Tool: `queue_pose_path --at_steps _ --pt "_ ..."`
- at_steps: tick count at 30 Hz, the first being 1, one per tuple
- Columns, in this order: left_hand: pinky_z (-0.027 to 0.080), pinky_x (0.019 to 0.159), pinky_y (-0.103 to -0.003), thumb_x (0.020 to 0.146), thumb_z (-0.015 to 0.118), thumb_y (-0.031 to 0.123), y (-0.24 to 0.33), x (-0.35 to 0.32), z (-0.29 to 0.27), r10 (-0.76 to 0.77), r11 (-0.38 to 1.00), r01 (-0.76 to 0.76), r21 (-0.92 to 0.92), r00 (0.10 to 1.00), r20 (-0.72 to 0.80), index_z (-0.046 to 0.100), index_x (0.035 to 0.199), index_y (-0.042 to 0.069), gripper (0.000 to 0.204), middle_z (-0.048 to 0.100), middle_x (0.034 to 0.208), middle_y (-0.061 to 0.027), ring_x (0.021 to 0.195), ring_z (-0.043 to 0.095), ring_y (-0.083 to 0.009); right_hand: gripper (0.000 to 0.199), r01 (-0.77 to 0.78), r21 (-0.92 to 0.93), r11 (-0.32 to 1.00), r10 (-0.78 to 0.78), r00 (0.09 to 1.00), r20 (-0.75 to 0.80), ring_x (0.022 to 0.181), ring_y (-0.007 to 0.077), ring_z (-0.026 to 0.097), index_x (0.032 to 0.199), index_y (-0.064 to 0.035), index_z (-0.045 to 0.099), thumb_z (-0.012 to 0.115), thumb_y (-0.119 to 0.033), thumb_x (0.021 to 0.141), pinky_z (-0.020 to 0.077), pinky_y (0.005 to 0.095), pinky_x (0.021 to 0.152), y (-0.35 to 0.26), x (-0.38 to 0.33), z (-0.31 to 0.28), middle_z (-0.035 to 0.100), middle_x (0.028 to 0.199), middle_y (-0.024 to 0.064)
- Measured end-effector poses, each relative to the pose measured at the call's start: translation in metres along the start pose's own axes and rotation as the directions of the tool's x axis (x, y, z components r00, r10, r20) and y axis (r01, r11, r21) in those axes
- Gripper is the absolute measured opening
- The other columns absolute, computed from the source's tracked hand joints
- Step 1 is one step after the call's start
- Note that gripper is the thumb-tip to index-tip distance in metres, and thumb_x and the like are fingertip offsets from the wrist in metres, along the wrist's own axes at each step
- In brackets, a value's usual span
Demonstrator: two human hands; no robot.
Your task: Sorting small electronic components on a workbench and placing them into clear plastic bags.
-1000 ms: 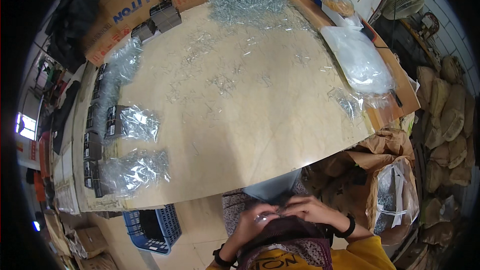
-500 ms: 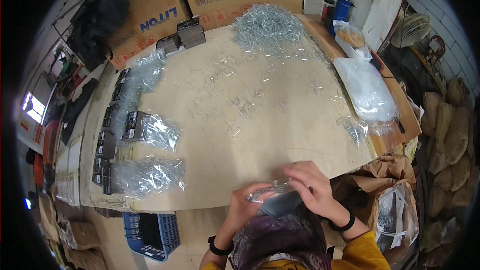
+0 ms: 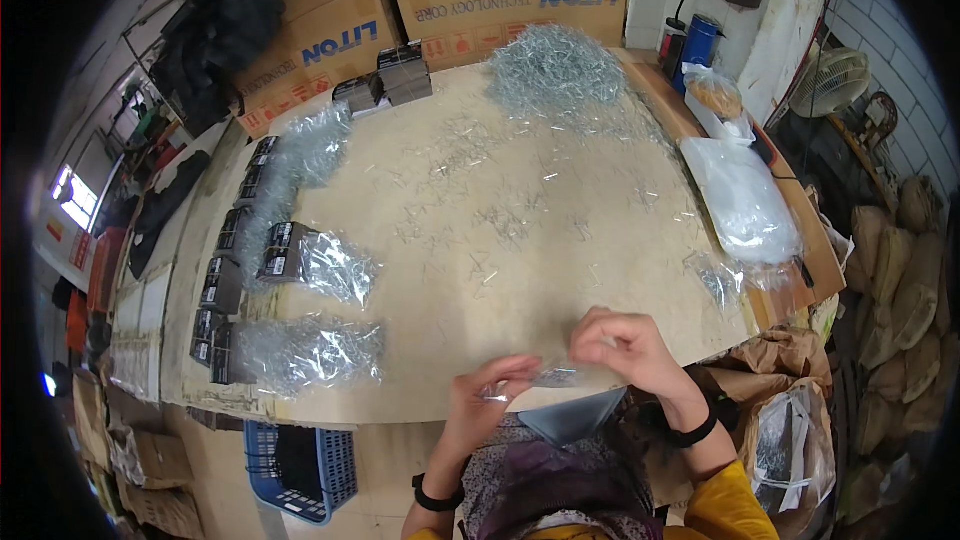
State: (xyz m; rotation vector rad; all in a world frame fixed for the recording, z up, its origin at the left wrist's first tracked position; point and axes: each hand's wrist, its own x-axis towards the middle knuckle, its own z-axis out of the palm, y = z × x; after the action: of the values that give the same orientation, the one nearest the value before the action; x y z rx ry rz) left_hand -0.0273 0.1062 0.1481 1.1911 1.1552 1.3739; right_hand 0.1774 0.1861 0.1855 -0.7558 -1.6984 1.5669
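At the table's front edge, my left hand [image 3: 492,393] is closed around one end of a small clear plastic bag [image 3: 556,377], which has shiny bits in it. Just right of and above the bag is my right hand [image 3: 622,345], its fingers pinched together; what is between them is too small to make out. Below both hands, over my lap, lies a blue-grey flat piece [image 3: 572,418] with a pointed lower end. Thin wire-like metal pieces [image 3: 505,225] are scattered over the middle of the wooden table [image 3: 440,310].
A big heap of metal pieces [image 3: 555,70] is at the back. Filled clear bags [image 3: 310,353] and small dark boxes [image 3: 280,252] line the left side. A stack of clear bags [image 3: 740,200] lies right. A blue basket [image 3: 300,475] stands below the table.
My right hand has lifted slightly, with its fingers drawn together. The bag has flattened out between the hands, and more of the blue-grey piece shows. The view has shifted a little.
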Motion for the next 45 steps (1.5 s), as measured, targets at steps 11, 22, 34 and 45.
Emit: queue_pose_path --at_steps 11,22,34,45 --pt "0.049 0.075 -0.024 0.086 0.063 0.000 -0.019 0.010 0.002 0.121 0.982 -0.100 0.158 0.984 -0.130 0.064 0.099 -0.002 0.013 0.070 0.090 -0.0089 0.079 0.065 -0.0113 0.008 -0.013 -0.305 0.952 -0.005 0.998 -0.058 0.084 0.0186 0.057 0.086 -0.0035 0.068 0.070 -0.004 0.079 0.0433 0.0311 0.079 0.027 -0.001 0.007 0.065 0.085 0.0065" --pt "0.051 0.064 -0.029 0.073 0.078 0.019 0.021 0.025 -0.009 0.063 0.725 -0.164 0.669 0.983 0.174 0.063 0.109 0.005 0.041 0.067 0.097 -0.0117 0.072 0.066 -0.0228 0.010 0.466 -0.740 0.485 -0.451 0.858 0.245 0.083 0.0182 0.053 0.081 -0.0097 0.065 0.069 -0.011 0.072 0.0355 0.0345 0.084 0.015 0.017 0.012 0.058 0.076 0.0006" --pt "0.049 0.064 -0.030 0.073 0.077 0.011 -0.001 0.029 -0.020 0.129 0.828 -0.142 0.542 0.990 0.062 0.069 0.091 0.007 0.019 0.067 0.081 -0.0076 0.072 0.061 -0.0177 0.025 0.150 -0.363 0.920 -0.195 0.977 -0.091 0.089 0.0217 0.058 0.102 -0.0072 0.063 0.069 -0.008 0.078 0.0364 0.0327 0.090 0.041 0.018 0.021 0.065 0.087 0.0050" --pt "0.048 0.059 -0.031 0.073 0.076 0.011 0.031 0.076 -0.112 0.157 0.604 0.129 0.787 0.948 -0.277 0.066 0.082 0.002 0.016 0.065 0.070 -0.0131 0.066 0.063 -0.0212 0.015 0.175 -0.236 0.956 -0.277 0.803 -0.527 0.085 0.0153 0.055 0.097 0.0007 0.062 0.060 0.002 0.083 0.0430 0.0260 0.078 0.039 0.005 0.011 0.058 0.086 0.0064"
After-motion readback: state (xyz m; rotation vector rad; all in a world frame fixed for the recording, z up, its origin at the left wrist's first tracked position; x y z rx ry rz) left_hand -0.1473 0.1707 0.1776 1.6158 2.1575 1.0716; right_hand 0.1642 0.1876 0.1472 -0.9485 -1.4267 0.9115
